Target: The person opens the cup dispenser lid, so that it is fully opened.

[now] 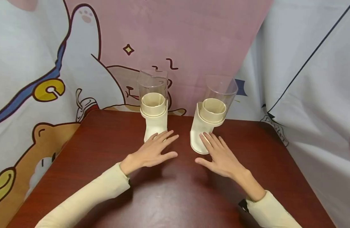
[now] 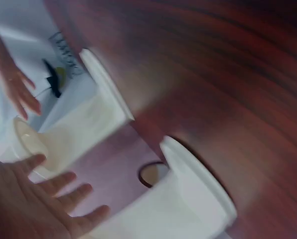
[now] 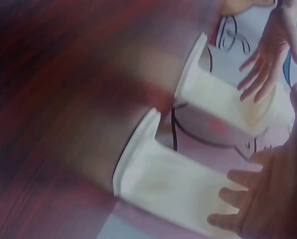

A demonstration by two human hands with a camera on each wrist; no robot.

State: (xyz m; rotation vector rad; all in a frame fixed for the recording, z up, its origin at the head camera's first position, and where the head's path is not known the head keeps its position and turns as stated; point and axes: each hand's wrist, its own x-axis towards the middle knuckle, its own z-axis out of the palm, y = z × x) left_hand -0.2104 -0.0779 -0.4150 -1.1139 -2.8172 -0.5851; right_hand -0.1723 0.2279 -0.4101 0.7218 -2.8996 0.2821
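Note:
Two cream plastic stands rise side by side on the table, a left stand (image 1: 156,123) and a right stand (image 1: 198,139). Each has a rounded foot, an upright back and a ring-like collar. Above the collars are clear plastic containers, one on the left (image 1: 152,77) and one on the right (image 1: 221,84). My left hand (image 1: 153,149) is in front of the left stand's foot, fingers spread and straight, holding nothing. Likewise straight-fingered, my right hand (image 1: 220,155) overlaps the right stand's foot in the head view. Whether either hand touches a stand I cannot tell.
The dark red-brown wooden table (image 1: 175,196) has a glossy top, and its far edge lies just behind the stands. A printed cartoon cloth (image 1: 197,38) hangs behind it, with whitish cloth (image 1: 320,104) along the right side.

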